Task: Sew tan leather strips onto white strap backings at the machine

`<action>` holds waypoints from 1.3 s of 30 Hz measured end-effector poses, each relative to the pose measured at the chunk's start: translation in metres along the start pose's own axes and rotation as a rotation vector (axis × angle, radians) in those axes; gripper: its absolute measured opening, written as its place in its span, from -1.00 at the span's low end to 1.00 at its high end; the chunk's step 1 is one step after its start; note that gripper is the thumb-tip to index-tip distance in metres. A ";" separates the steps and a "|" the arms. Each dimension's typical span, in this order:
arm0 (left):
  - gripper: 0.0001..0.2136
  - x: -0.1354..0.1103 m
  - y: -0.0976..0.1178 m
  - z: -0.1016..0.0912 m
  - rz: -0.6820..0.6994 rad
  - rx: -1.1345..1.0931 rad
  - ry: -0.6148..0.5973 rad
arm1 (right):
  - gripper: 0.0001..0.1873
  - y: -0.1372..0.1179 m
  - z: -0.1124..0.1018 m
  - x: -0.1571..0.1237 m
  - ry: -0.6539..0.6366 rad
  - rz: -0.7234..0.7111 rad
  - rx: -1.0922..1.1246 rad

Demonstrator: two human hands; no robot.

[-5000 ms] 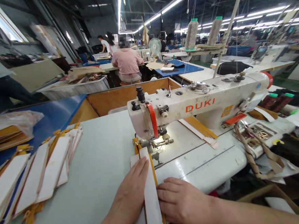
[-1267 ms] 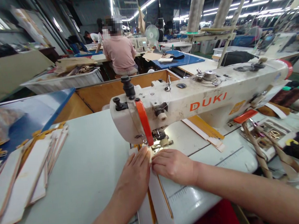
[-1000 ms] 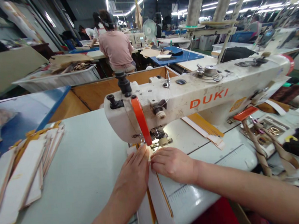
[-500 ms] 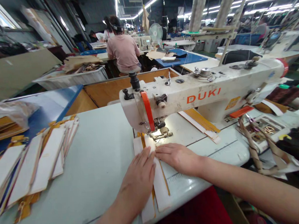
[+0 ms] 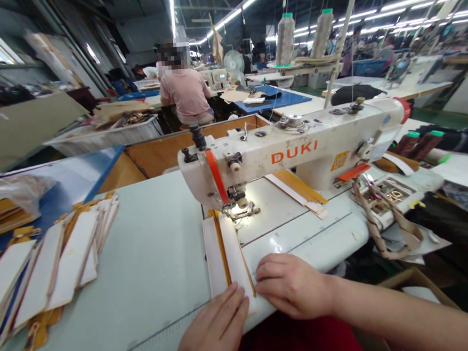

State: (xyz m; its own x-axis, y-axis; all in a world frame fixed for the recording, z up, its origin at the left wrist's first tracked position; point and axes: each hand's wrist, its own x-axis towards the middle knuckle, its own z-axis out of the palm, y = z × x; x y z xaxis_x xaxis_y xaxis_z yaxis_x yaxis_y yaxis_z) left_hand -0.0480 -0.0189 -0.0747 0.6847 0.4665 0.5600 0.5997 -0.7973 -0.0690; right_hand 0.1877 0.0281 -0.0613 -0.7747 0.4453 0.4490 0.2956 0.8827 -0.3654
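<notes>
Slid back to six o'clock on the white strip (image 5: 232,248), our left hand (image 5: 216,331) lies flat; our right hand (image 5: 293,289) curls, grip unclear, seemingly steering.

Before the sewing machine (image 5: 252,155) lies a strip (image 5: 234,245) — piled strips (image 5: 75,261) left, a tray (image 5: 383,219) right, thread cones (image 5: 286,41) behind.

A bare stretch of pale tabletop (image 5: 155,261) lets a hand pass between the pile of white-and-mustard pieces (image 5: 69,256) and the long piece (image 5: 233,242) under the left hand (image 5: 218,326). Past that piece's far end, the sewing machine's (image 5: 288,147) head and metal fittings (image 5: 242,211) block the way. Beneath its arm the opening is partly taken by flat strips (image 5: 297,190), while the right hand (image 5: 292,283) occupies the near edge and a tray (image 5: 383,200) crowds the far right.
</notes>
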 end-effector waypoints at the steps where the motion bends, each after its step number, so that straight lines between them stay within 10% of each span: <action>1: -0.64 -0.002 0.000 0.003 -0.006 -0.012 0.017 | -0.76 0.000 0.000 0.000 0.013 -0.010 -0.003; 39: -0.67 0.006 -0.007 0.002 0.155 -0.054 0.009 | -0.80 0.004 0.005 -0.004 -0.049 -0.022 -0.088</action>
State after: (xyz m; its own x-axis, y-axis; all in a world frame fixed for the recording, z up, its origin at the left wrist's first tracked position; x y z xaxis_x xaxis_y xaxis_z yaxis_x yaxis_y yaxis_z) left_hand -0.0467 -0.0097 -0.0728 0.7634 0.3327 0.5536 0.4634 -0.8792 -0.1106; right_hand 0.1899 0.0293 -0.0685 -0.8075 0.4193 0.4149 0.3244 0.9031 -0.2814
